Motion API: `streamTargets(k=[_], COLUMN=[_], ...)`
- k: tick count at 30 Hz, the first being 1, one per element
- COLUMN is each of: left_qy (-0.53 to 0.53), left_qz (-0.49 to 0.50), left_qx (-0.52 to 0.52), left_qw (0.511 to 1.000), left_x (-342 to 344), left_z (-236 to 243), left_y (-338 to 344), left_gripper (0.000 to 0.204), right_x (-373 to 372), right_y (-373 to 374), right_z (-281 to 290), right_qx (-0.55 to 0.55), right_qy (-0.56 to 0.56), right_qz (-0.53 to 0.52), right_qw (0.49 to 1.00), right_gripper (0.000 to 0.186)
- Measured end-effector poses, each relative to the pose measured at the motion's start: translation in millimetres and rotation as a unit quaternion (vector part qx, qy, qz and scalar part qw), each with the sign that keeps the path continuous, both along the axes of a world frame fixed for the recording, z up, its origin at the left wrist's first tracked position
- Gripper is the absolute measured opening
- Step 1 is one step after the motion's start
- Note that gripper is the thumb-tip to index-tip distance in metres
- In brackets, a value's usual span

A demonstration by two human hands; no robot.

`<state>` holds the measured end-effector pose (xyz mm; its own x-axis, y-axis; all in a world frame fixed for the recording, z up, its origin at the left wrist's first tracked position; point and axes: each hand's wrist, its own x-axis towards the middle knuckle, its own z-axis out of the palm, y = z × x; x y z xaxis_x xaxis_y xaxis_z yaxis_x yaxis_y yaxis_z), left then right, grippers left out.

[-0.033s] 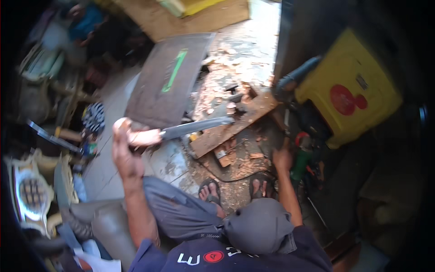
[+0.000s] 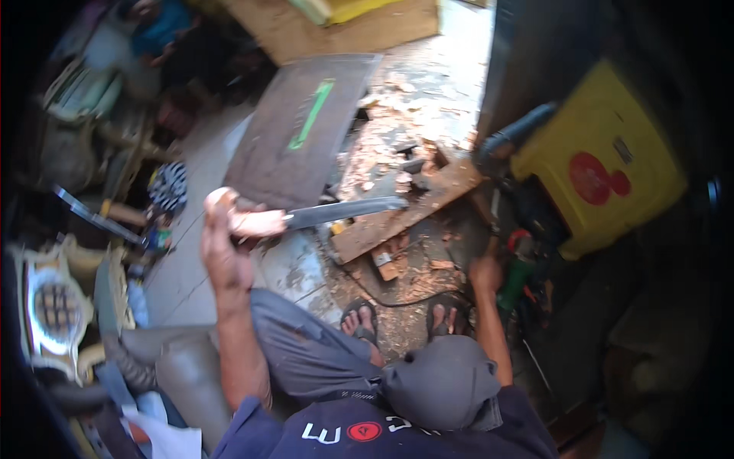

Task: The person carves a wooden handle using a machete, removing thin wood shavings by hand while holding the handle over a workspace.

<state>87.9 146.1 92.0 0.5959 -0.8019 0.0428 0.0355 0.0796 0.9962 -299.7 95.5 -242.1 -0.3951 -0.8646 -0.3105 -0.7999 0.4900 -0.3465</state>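
Observation:
My left hand (image 2: 228,256) is closed round the thick pale wooden handle (image 2: 258,223) of a long knife. Its grey blade (image 2: 348,211) points right, held out over the work area, with the tip in front of a brown wooden plank (image 2: 413,213). Low on the right, my right hand (image 2: 486,271) looks closed in shadow beside a green and red power tool (image 2: 518,271). A thin light rod (image 2: 495,208) rises just above that hand; whether the fingers hold it is unclear.
Wood shavings (image 2: 397,107) and offcuts litter the floor around my sandalled feet (image 2: 359,320). A dark board (image 2: 287,138) with a green mark lies ahead. To the right is a yellow plastic stool (image 2: 612,153). A black cable (image 2: 397,304) loops before my feet. Carved chair frames (image 2: 57,306) stand left.
The whole view has shifted slightly, so things appear a little farther right. Both hands keep nearly the same pose, and the knife stays in my left hand.

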Motion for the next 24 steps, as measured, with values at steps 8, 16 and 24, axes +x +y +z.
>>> streamTargets(k=[8,16,24], left_qy=[0.041,0.019,0.083], left_qz=[0.014,0.03,0.042], left_qx=[-0.008,0.029,0.012], left_qw=[0.999,0.999,0.996], left_x=[15,18,27], left_z=[-4,-5,-4], left_y=[10,12,5], left_gripper=[0.054,0.058,0.053], right_x=[-12,-35,-23], right_y=[-17,-46,-58], right_z=[-12,3,31], right_qx=[0.003,0.068,0.163], right_qy=[0.083,0.087,0.101], right_qz=[0.11,0.164,0.179], right_qw=[0.99,0.98,0.965], right_gripper=[0.07,0.044,0.035])
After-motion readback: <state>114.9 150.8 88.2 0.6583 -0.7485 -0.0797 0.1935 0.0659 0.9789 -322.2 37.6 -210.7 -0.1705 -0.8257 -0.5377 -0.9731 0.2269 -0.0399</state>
